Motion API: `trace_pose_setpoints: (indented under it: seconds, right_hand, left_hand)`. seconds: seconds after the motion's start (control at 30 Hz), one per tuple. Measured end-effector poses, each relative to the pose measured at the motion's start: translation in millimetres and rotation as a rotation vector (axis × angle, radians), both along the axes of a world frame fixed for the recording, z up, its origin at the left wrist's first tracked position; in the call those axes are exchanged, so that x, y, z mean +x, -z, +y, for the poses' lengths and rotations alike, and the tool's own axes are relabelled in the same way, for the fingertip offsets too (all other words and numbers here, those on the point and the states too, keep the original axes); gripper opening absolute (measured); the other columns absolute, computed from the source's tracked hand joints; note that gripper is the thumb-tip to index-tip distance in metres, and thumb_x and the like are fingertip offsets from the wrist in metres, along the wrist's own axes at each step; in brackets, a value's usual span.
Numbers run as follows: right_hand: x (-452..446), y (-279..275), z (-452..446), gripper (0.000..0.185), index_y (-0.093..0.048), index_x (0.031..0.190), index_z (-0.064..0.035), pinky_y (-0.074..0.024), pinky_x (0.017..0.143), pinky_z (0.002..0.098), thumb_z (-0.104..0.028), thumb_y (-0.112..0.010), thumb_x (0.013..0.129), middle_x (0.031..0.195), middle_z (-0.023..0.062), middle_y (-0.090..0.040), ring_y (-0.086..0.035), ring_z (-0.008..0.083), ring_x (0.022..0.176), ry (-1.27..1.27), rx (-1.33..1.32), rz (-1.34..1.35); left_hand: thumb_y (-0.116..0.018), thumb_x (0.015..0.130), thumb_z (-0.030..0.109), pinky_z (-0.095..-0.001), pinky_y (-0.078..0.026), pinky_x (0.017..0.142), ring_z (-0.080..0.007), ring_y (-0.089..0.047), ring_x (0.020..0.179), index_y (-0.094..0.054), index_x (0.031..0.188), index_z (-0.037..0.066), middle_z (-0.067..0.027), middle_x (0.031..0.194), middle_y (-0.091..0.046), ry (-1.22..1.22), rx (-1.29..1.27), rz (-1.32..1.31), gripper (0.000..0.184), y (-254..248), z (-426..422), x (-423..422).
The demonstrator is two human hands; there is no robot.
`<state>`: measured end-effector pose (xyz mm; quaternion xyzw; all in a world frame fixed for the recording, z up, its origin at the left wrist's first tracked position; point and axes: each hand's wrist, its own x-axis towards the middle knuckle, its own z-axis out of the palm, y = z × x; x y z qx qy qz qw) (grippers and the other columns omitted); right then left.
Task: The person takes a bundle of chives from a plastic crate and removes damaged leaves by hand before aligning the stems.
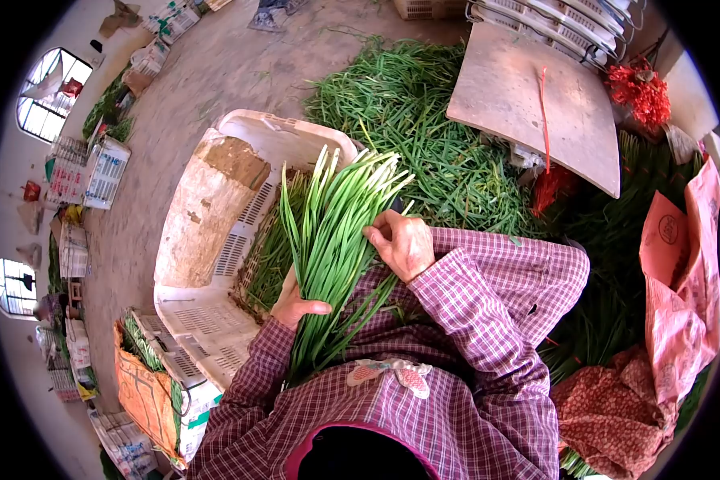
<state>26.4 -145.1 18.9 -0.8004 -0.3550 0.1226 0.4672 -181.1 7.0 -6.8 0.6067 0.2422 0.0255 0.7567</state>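
Greens (328,240) are leaning in the left hand (294,307), its thumb pressing across them; right fingers (387,219) are curling nearly together at the greens' right edge, any grip there being unclear.

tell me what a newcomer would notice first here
The bundle of long green stalks at the centre, in the left hand with the right hand at its edge, probably catches the eye first. Beyond it lies a big heap of loose greens, and a bunch of red strips stands out at upper right.
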Motion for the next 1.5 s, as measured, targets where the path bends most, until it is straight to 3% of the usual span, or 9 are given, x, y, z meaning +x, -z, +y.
trace_pose_setpoints:
  seconds: [0.17, 0.3, 0.53, 0.77, 0.83, 0.97, 1.0, 1.2, 1.5]
  right_hand:
    - [1, 6, -4, 0.024, -0.062, 0.083, 0.0019, -0.0528, 0.053, 0.0348, -0.019, -0.055, 0.090, 0.064, 0.0168, -0.065, -0.064, 0.0230, 0.052, -0.079, 0.074, 0.099]
    - [11, 3, -14, 0.021, -0.053, 0.103, -0.0026, -0.0507, 0.051, 0.0208, -0.021, -0.050, 0.094, 0.089, 0.0033, -0.064, -0.061, 0.0094, 0.059, -0.145, 0.287, 1.034]
    - [40, 8, -26, 0.009, -0.053, 0.092, -0.0017, -0.0549, 0.060, 0.0198, -0.011, -0.053, 0.092, 0.086, 0.0089, -0.063, -0.060, 0.0122, 0.065, -0.284, 0.986, 1.850]
    - [118, -49, -88, 0.016, -0.057, 0.090, -0.0015, -0.0563, 0.059, 0.0210, -0.013, -0.049, 0.096, 0.080, 0.0050, -0.062, -0.059, 0.0096, 0.063, -0.232, 1.398, 1.447]
    - [133, -48, -105, 0.016, -0.059, 0.092, -0.0031, -0.0547, 0.058, 0.0210, -0.017, -0.051, 0.097, 0.075, 0.0011, -0.059, -0.055, 0.0088, 0.061, 0.100, 1.102, 0.970]
    - [128, -28, -104, 0.028, -0.059, 0.107, -0.0082, -0.0563, 0.068, 0.0317, -0.030, -0.065, 0.089, 0.094, 0.0093, -0.070, -0.068, 0.0189, 0.080, 0.415, -0.276, -0.242]
    - [116, -27, -96, 0.032, -0.059, 0.110, -0.0091, -0.0567, 0.071, 0.0356, -0.029, -0.067, 0.087, 0.103, 0.0118, -0.069, -0.069, 0.0232, 0.088, 0.410, -0.203, -0.496]
    - [62, -41, -27, 0.007, -0.063, 0.091, -0.0123, -0.0527, 0.069, 0.0339, -0.016, -0.062, 0.085, 0.082, 0.0032, -0.065, -0.061, 0.0193, 0.078, 0.085, 0.229, -0.704]
    - [43, -44, -23, 0.009, -0.059, 0.092, -0.0130, -0.0420, 0.079, 0.0360, -0.017, -0.063, 0.085, 0.068, 0.0034, -0.061, -0.056, 0.0245, 0.072, -0.005, 0.054, -0.574]
  left_hand:
    - [-0.079, 0.057, 0.006, -0.0398, -0.041, 0.105, -0.0247, -0.050, 0.122, -0.026, 0.145, 0.006, -0.0121, 0.131, -0.049, -0.009, -0.029, -0.008, 0.103, 12, 6, -6]
    - [-0.080, 0.057, 0.008, -0.0400, -0.046, 0.100, -0.0260, -0.054, 0.117, -0.030, 0.143, 0.002, -0.0137, 0.129, -0.052, -0.025, 0.032, -0.049, 0.100, 11, 4, -4]
    - [-0.080, 0.056, 0.006, -0.0406, -0.045, 0.100, -0.0266, -0.054, 0.118, -0.030, 0.144, 0.002, -0.0136, 0.130, -0.052, -0.051, -0.031, -0.029, 0.101, -3, -4, 2]
    - [-0.067, 0.060, -0.001, -0.0403, -0.057, 0.079, -0.0280, -0.064, 0.099, -0.031, 0.141, -0.001, -0.0192, 0.119, -0.058, -0.083, 0.046, -0.020, 0.089, 16, 4, -17]
    - [-0.079, 0.060, 0.006, -0.0374, -0.051, 0.090, -0.0230, -0.058, 0.108, -0.031, 0.141, 0.003, -0.0126, 0.124, -0.054, -0.119, -0.170, 0.116, 0.093, 17, 7, -23]
    - [-0.080, 0.060, 0.007, -0.0376, -0.050, 0.090, -0.0222, -0.059, 0.103, -0.039, 0.136, 0.002, -0.0110, 0.116, -0.058, -0.041, -0.153, 0.076, 0.086, 28, 15, -25]
    - [-0.080, 0.060, 0.007, -0.0376, -0.050, 0.090, -0.0222, -0.059, 0.103, -0.039, 0.136, 0.002, -0.0110, 0.116, -0.058, -0.039, -0.151, 0.075, 0.086, 26, 14, -24]
    - [-0.084, 0.058, 0.020, -0.0371, -0.048, 0.092, -0.0222, -0.058, 0.103, -0.043, 0.133, 0.001, -0.0107, 0.114, -0.059, 0.026, 0.049, 0.023, 0.087, -2, 0, -13]
    - [-0.084, 0.059, 0.022, -0.0385, -0.047, 0.094, -0.0238, -0.058, 0.106, -0.043, 0.133, 0.001, -0.0118, 0.119, -0.057, 0.028, 0.087, 0.019, 0.088, 2, 0, -17]
